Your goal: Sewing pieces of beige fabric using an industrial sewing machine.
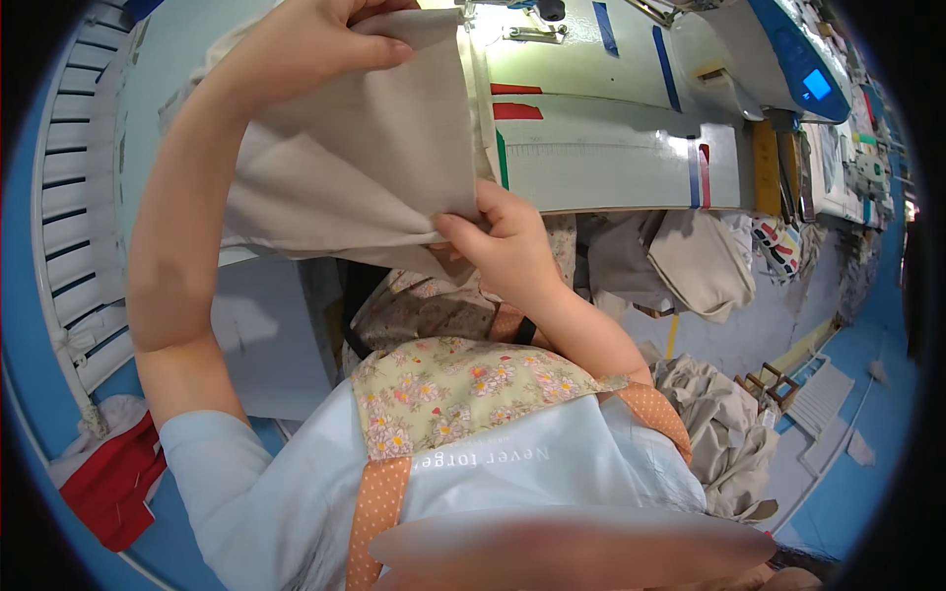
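A large piece of beige cloth (pixel 365 148) spreads over the left part of the sewing table and drapes off its near edge. My right hand (pixel 507 241) pinches the cloth's near right corner between thumb and fingers. At the top of the view, my left hand (pixel 360 39) has its thumb on the far part of the cloth, with the fingers partly cut off by the frame and appearing to grip it. The cloth's straight right edge runs between the two hands, close to the sewing machine's presser foot area (pixel 468 12).
The sewing machine (pixel 788 59) with a lit screen stands to the right. Coloured tape strips and a ruler scale (pixel 591 150) mark the table (pixel 611 187). Beige cloth pieces (pixel 700 261) hang below its edge; more lie heaped (pixel 714 424) lower right. A white slatted rack (pixel 84 217) stands left.
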### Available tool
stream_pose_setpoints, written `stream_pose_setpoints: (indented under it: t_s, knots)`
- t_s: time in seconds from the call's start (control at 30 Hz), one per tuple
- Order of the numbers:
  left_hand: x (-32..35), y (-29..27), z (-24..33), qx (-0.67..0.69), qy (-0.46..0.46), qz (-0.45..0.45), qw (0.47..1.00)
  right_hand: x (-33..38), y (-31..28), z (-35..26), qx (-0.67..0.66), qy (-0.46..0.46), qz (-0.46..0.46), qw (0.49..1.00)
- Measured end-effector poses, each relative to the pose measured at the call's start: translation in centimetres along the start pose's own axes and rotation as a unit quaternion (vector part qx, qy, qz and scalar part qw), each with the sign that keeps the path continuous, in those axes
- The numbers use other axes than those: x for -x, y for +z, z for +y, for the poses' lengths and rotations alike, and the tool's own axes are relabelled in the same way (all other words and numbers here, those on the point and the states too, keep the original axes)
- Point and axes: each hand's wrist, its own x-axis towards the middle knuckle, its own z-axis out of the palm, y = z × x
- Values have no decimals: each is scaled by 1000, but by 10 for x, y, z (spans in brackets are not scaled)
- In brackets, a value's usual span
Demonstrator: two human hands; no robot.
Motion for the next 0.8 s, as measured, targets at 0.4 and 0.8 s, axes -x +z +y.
stream_pose_setpoints:
  t_s: [0.4, 0.8]
  knots:
    - [-37, 40, -32, 97, 76, -13, 992, 26, -11, 25, -109, 60, 21, 992]
    - [-7, -6, -17, 352, 57, -100, 929, 26, -10, 33, -162, -24, 0, 986]
